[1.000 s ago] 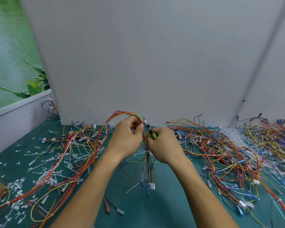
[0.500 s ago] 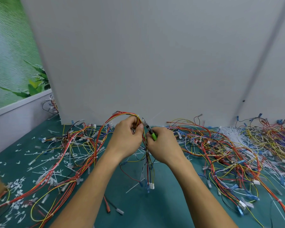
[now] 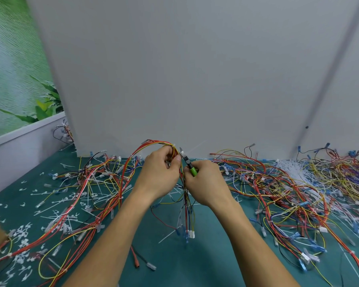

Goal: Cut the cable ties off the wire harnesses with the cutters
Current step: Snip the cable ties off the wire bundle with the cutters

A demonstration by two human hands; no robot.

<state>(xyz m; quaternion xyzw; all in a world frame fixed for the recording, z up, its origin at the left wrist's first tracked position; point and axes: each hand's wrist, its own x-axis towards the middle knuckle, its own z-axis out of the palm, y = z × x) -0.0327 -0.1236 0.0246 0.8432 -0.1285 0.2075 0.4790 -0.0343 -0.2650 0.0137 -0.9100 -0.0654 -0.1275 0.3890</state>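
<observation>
Nearest: matte teal bench (image 3: 205, 264), strewn with white tie scraps (image 3: 23, 235).

The held harness (image 3: 187, 206) hangs between the two wrists. It is made of thin red, yellow and black insulated wires, ending in a small white connector (image 3: 192, 235) just above the bench.

I judge it light and limp, prone to snagging, so the grip belongs right beside the tie, never on the tails.

Left hand (image 3: 160, 172): fingers curled round the arched top of the bundle, thumb pressing it.

Right hand (image 3: 205, 183): wrapped round the green-handled cutters (image 3: 188, 162), metal nose against the wires by the left thumb. I cannot tell whether the blades are parted, and the tie itself is too small to make out. Insulation should nick easily.

Farther: tangled harness heaps (image 3: 288, 193), then a plain grey panel (image 3: 195, 69).
</observation>
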